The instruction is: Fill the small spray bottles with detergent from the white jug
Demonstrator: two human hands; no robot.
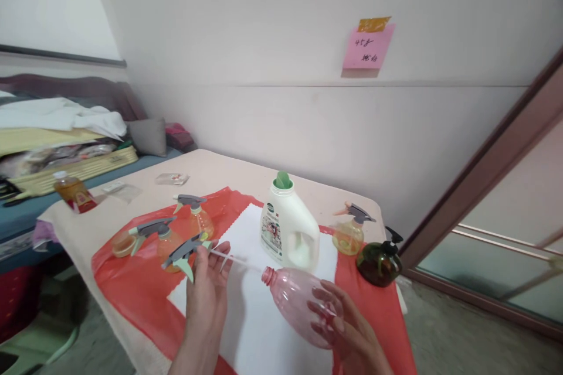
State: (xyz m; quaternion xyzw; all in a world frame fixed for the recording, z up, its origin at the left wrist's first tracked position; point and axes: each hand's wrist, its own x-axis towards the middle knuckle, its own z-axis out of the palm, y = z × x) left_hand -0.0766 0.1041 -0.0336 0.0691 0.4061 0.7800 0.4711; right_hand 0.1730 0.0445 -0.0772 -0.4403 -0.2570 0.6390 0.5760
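My left hand [210, 272] is closed around a grey and green trigger spray head [182, 253], whose thin clear tube points right. A clear pink plastic bottle [299, 302] lies tilted in my right hand [345, 319], its uncapped neck facing left toward the tube. The tube's end is near the bottle mouth; whether it is inside I cannot tell. Behind them stands a white detergent jug [288, 228] with a green spout and a side handle. White paper [250, 328] lies under both hands.
Spray bottles [201, 224] stand at the left on red plastic [127, 281]. Another spray bottle [350, 234] and a dark green pump bottle [379, 263] are at the right. An amber liquid bottle [74, 190] sits at the table's far left. A pink note [368, 48] hangs on the wall.
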